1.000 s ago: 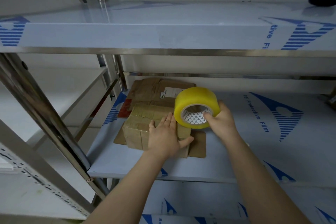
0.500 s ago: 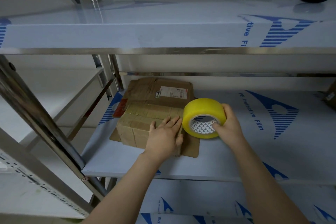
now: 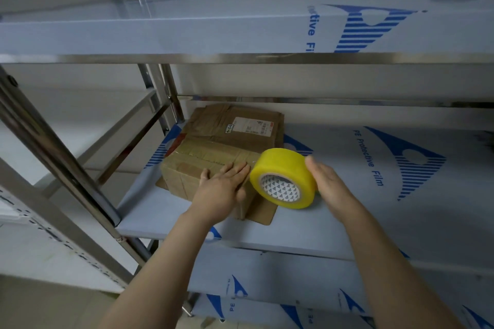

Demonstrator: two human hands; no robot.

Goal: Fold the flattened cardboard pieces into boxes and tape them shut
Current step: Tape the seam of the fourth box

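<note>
Cardboard box [image 3: 203, 168], folded up, sits on the film-covered steel shelf [image 3: 401, 216] directly under the left hand [image 3: 222, 191], which lies flat on its top with fingers straight. Flattened cardboard pieces [image 3: 235, 125] lie just beyond that hand's fingertips, against the box's far side. Just right of the left hand, the yellow tape roll [image 3: 283, 176] is held on edge by the right hand [image 3: 327, 184], whose fingers curl round its outer side.
</note>
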